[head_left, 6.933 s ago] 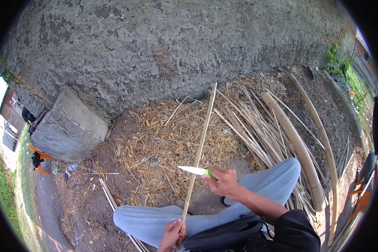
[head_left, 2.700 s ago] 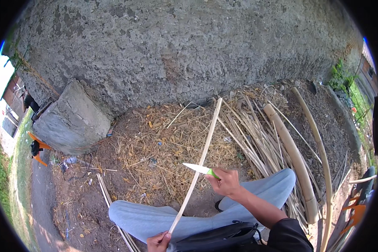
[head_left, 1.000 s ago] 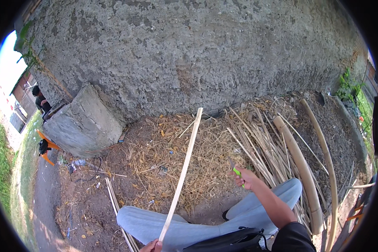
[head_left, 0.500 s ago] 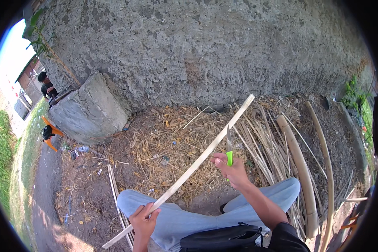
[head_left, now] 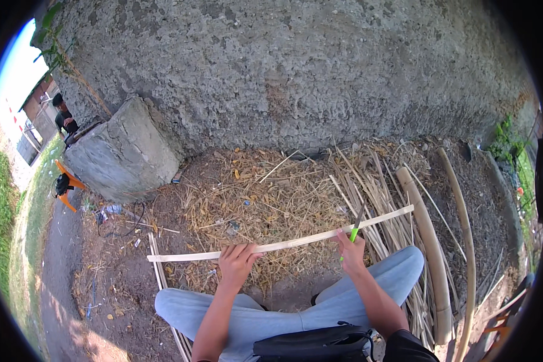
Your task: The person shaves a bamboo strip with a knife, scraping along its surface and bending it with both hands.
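A long pale bamboo strip (head_left: 298, 242) spans my lap from left to right, bowed slightly, its right end higher. My left hand (head_left: 236, 266) is closed around it left of the middle, knuckles up. In my right hand (head_left: 351, 253) is a knife (head_left: 354, 233) with a bright green handle, its blade pointing up and away from me. The thumb and fingers of that same hand also press on the strip, just left of the knife. The blade crosses above the strip's right part; whether it touches cannot be told.
Split bamboo strips (head_left: 385, 224) lie heaped at the right, beside thick bamboo poles (head_left: 431, 259). Shavings and dry leaves (head_left: 265, 202) cover the ground ahead, up to a rough wall (head_left: 320, 78). A concrete block (head_left: 127, 154) stands at left; a person (head_left: 64, 117) is beyond it.
The strip has swung from a steep slant to nearly level. My left hand has moved up and right along with it; my right hand has shifted right and now touches the strip, knife still held.
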Tool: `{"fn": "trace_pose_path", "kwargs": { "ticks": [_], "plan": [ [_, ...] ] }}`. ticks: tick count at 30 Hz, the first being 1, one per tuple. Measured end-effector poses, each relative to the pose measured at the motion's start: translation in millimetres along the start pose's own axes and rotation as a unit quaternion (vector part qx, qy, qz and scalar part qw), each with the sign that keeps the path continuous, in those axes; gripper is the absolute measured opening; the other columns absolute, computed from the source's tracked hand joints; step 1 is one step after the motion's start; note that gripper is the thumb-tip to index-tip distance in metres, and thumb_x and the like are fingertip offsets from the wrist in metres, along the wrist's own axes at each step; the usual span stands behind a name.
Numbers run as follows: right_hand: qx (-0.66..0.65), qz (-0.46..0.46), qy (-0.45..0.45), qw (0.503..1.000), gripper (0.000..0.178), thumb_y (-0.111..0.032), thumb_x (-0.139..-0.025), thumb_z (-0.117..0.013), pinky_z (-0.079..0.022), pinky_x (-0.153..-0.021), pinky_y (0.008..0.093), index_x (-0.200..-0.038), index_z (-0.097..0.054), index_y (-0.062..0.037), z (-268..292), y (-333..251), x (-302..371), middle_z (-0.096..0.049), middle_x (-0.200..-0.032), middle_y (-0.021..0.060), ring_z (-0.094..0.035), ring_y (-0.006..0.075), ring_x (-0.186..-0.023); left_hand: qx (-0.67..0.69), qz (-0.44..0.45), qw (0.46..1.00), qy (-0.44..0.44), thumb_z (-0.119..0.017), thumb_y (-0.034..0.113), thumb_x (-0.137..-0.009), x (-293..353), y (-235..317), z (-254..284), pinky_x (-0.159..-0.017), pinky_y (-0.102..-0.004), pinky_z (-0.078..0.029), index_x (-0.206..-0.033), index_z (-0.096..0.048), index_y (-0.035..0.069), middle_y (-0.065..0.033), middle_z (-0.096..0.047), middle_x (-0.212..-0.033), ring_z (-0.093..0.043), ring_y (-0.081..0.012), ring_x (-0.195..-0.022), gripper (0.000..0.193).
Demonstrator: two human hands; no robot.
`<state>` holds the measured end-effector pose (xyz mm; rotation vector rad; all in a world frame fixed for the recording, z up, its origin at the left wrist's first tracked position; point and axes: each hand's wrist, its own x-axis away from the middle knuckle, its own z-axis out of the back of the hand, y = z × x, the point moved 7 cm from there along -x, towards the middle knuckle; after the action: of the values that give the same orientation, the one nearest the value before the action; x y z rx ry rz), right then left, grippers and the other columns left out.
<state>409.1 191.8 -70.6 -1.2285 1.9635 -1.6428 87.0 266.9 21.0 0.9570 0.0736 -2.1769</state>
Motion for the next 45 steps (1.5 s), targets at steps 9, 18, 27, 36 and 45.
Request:
{"fn": "trace_pose_path", "kwargs": {
  "ticks": [9,18,27,36,45],
  "plan": [
    [-0.046,-0.071,0.027,0.996,0.018,-0.018,-0.094,-0.066,-0.026,-0.039,0.0224,-0.084,-0.058,-0.0055,16.7,52.4,-14.6,-0.058,-0.065,0.0021,-0.032,0.0023,-0.043,0.042,0.067,0.996,-0.043,-0.082,0.022,-0.068,20.2,-16.0,-37.0,-0.073,-0.0366,-0.042,-0.096,-0.072,0.006,-0.0027,-0.068,-0.088,-0.061,-0.0231,-0.076,0.034],
    [-0.077,-0.063,0.063,0.993,0.023,-0.02,-0.092,-0.068,-0.028,-0.04,0.0231,-0.079,-0.058,-0.0046,37.1,51.9,-20.9,-0.06,-0.067,0.0055,-0.033,0.0026,-0.043,0.128,0.071,0.988,-0.049,-0.08,0.017,-0.072,14.1,-5.6,-39.0,-0.076,-0.0359,-0.045,-0.1,-0.072,0.007,-0.0049,-0.072,-0.096,-0.066,-0.0231,-0.086,0.031],
    [-0.081,-0.052,0.059,0.994,0.028,-0.024,-0.093,-0.068,-0.027,-0.04,0.0231,-0.075,-0.055,-0.0078,31.6,48.0,-15.6,-0.052,-0.065,0.0003,-0.032,0.0044,-0.044,0.151,0.038,0.988,0.004,-0.074,0.001,-0.072,15.3,-0.9,-30.8,-0.073,-0.0348,-0.045,-0.082,-0.067,0.007,-0.003,-0.069,-0.096,-0.066,-0.0209,-0.082,0.013],
    [-0.112,-0.032,0.03,0.993,0.025,-0.021,-0.095,-0.066,-0.027,-0.04,0.0239,-0.078,-0.057,-0.0059,32.4,42.8,-18.1,-0.053,-0.065,0.0007,-0.032,0.0046,-0.044,0.117,0.106,0.985,-0.072,-0.065,-0.008,-0.073,15.7,-13.5,-42.2,-0.075,-0.0356,-0.045,-0.084,-0.06,0.005,-0.0063,-0.066,-0.089,-0.063,-0.0251,-0.08,0.017],
    [-0.112,-0.012,0.093,0.989,0.024,-0.023,-0.096,-0.064,-0.026,-0.04,0.023,-0.078,-0.057,-0.0076,52.5,38.7,-30.3,-0.054,-0.066,0.0,-0.031,0.0041,-0.044,-0.002,0.196,0.974,0.112,-0.068,0.001,-0.081,12.4,-74.0,40.3,-0.088,-0.0411,-0.042,-0.087,-0.061,0.007,-0.0055,-0.066,-0.093,-0.062,-0.0278,-0.092,0.011]
  ]
}}
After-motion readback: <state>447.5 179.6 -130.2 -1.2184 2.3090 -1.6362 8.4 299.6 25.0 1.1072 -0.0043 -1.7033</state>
